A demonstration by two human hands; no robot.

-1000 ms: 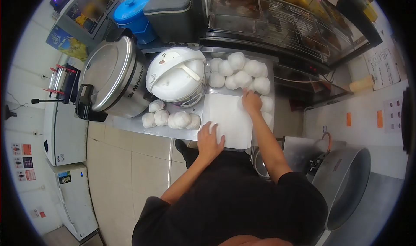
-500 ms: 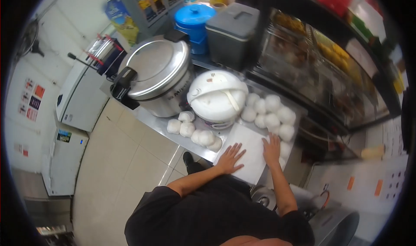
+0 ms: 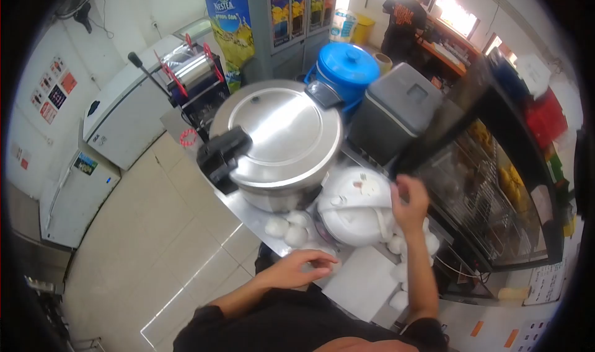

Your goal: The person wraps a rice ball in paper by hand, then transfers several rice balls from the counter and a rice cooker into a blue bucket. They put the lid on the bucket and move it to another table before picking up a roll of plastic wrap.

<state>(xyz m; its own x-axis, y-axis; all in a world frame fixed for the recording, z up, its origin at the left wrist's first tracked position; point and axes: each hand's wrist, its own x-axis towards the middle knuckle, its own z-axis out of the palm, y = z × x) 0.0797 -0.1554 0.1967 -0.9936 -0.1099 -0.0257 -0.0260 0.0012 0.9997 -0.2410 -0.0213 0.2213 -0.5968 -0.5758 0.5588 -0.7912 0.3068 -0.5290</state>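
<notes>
"Where are the hands?"

"The right hand is at the side of the white cooker, its fingers bent and a gap between thumb and forefinger (whether a fingertip touches the cooker, I can't tell)."

"So is it gripping anything?"

"Nothing shows in it; it is partly open. The left hand is loosely open too, palm down, nothing visible in its fingers, over the near edge of the metal table."

"And the white wrapped portions?"

"Some lie just beyond the left hand, between it and the big steel cooker. The others are bunched below the right hand, partly behind its wrist and forearm."

"What about the stack of white paper?"

"Flat on the table between the two forearms, just to the right of the left hand (how many sheets, I can't say)."

"Anything farther off?"

"Beyond the right hand are the grey lidded bin and, past it, the blue bucket. The glass display cabinet stands to that hand's right, with food on its racks."
</notes>
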